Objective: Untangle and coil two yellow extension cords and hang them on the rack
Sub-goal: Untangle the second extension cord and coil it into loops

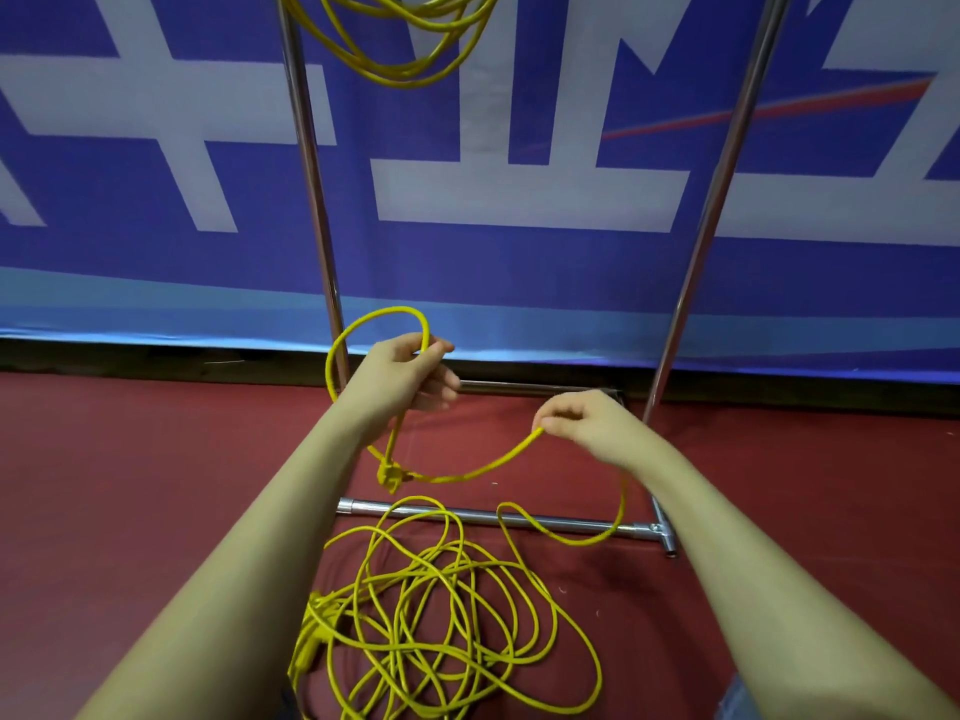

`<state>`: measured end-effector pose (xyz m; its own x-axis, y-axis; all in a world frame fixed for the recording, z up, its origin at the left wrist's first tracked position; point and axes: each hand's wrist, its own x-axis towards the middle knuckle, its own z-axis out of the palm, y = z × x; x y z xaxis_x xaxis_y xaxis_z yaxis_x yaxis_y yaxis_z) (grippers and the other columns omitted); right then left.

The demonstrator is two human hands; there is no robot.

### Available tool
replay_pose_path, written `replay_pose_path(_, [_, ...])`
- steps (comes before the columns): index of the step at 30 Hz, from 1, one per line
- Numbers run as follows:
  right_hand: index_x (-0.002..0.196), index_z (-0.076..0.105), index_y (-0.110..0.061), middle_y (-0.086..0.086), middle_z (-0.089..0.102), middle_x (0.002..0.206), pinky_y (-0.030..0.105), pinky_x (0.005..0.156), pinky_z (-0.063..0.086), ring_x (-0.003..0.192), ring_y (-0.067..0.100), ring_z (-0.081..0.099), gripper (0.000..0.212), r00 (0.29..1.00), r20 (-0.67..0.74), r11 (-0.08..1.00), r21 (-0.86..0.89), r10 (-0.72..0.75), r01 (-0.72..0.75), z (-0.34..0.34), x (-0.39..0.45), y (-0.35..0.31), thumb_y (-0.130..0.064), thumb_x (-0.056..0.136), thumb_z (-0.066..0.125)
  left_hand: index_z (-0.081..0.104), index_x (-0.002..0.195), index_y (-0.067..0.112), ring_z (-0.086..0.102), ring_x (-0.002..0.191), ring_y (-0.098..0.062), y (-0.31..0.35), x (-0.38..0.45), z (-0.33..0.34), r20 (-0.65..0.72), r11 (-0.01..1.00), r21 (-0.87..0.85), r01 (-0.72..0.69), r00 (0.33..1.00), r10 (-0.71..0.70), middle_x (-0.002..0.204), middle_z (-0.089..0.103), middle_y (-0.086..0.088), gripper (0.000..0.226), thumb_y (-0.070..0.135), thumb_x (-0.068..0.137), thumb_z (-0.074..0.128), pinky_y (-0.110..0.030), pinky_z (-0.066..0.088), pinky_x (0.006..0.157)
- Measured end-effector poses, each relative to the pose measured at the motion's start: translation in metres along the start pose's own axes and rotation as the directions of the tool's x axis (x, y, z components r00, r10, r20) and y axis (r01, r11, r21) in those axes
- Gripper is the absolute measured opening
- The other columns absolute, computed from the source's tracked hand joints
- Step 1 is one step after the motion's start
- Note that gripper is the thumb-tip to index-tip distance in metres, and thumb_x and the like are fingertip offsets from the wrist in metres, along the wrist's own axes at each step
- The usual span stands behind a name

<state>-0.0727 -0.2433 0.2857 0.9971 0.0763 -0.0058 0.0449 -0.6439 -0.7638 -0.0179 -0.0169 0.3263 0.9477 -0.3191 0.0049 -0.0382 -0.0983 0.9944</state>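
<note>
One yellow cord coil [400,54] hangs from the top of the metal rack [311,200]. The second yellow cord [447,626] lies in a loose tangle on the red floor between my arms, its socket end [311,631] at the left of the pile. My left hand [405,376] grips a single loop of this cord, and the plug [389,475] dangles below it. My right hand [582,420] pinches the cord a short way along. The stretch between my hands sags, and from my right hand the cord drops down to the pile.
The rack's two upright chrome poles [727,174] stand in front of a blue and white banner [519,200]. Its base bars [519,519] lie on the red floor [130,485] just beyond the tangled pile.
</note>
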Motion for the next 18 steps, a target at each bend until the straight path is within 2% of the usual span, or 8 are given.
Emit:
replay_pose_path(3, [0.084,0.070,-0.013,-0.003,0.064,0.081,0.021,0.077,0.041,0.078,0.007,0.056,0.015,0.987,0.108,0.991,0.064,-0.122,0.116,-0.004,-0.006,-0.014,-0.002,0.088,0.062,0.057,0.099,0.006,0.069,0.067,-0.016,-0.008,0.001,0.008,0.099,0.998,0.030,0.049,0.994,-0.052,0.078,0.070,-0.009,0.019,0.016,0.104,0.041,-0.029,0.056,0.070])
replay_pose_path(5, [0.084,0.071,-0.013,-0.002,0.065,0.080,0.020,0.076,0.042,0.077,0.006,0.057,0.012,0.982,0.039,0.978,0.106,-0.187,0.182,-0.005,-0.007,-0.021,-0.002,0.086,0.065,0.055,0.092,0.009,0.069,0.073,-0.017,-0.014,-0.001,0.016,0.197,0.991,0.108,0.077,0.976,-0.098,0.076,0.073,-0.004,0.024,0.017,0.105,0.037,-0.029,0.054,0.076])
replay_pose_path(8, [0.079,0.062,-0.020,0.006,0.062,0.078,0.031,0.070,0.042,0.073,0.017,0.054,0.019,0.978,-0.117,0.952,0.236,-0.174,0.197,-0.003,-0.004,-0.026,-0.003,0.082,0.070,0.055,0.089,0.011,0.067,0.079,-0.021,-0.019,-0.007,0.027,0.334,0.987,0.144,0.075,0.935,-0.120,0.074,0.073,-0.001,0.027,0.019,0.105,0.035,-0.030,0.053,0.080])
replay_pose_path(10, [0.079,0.056,-0.018,0.007,0.056,0.073,0.028,0.064,0.039,0.068,0.018,0.049,0.023,0.969,-0.192,0.930,0.302,-0.157,0.211,-0.002,-0.002,-0.028,-0.003,0.079,0.073,0.056,0.089,0.010,0.064,0.068,-0.018,-0.018,-0.009,0.033,0.378,0.993,0.097,0.067,0.921,-0.099,0.068,0.067,-0.001,0.028,0.020,0.105,0.036,-0.032,0.054,0.074])
replay_pose_path(12, [0.079,0.054,-0.016,0.006,0.053,0.069,0.021,0.060,0.037,0.063,0.013,0.047,0.022,0.960,-0.244,0.912,0.349,-0.135,0.217,-0.001,-0.001,-0.030,-0.006,0.080,0.073,0.057,0.087,0.010,0.049,0.052,-0.010,-0.015,-0.010,0.038,0.360,0.998,0.029,0.059,0.931,-0.065,0.058,0.050,0.003,0.030,0.023,0.105,0.036,-0.026,0.052,0.058])
replay_pose_path(13, [0.079,0.054,-0.015,0.006,0.052,0.067,0.020,0.058,0.037,0.059,0.011,0.047,0.019,0.961,-0.249,0.903,0.375,-0.120,0.210,0.000,-0.001,-0.029,-0.006,0.082,0.071,0.057,0.085,0.010,0.039,0.048,-0.008,-0.013,-0.009,0.039,0.339,0.998,-0.010,0.055,0.939,-0.048,0.056,0.040,0.005,0.032,0.025,0.104,0.037,-0.021,0.045,0.049])
replay_pose_path(16, [0.080,0.056,-0.011,0.005,0.051,0.060,0.022,0.056,0.041,0.050,0.009,0.047,0.012,0.980,-0.195,0.874,0.466,-0.052,0.139,0.001,-0.001,-0.019,-0.006,0.087,0.065,0.055,0.079,0.011,0.022,0.043,-0.002,-0.009,-0.003,0.034,0.269,0.997,-0.076,0.031,0.963,-0.010,0.052,0.028,0.011,0.033,0.027,0.103,0.039,-0.014,0.018,0.039])
replay_pose_path(18, [0.081,0.056,-0.010,0.002,0.052,0.061,0.026,0.061,0.047,0.053,0.008,0.050,0.010,0.992,-0.123,0.861,0.503,-0.007,0.068,0.003,-0.003,-0.007,-0.005,0.089,0.061,0.054,0.078,0.011,0.020,0.041,-0.001,-0.008,0.000,0.028,0.224,0.991,-0.127,0.027,0.975,0.002,0.049,0.028,0.012,0.033,0.026,0.103,0.039,-0.012,0.015,0.037])
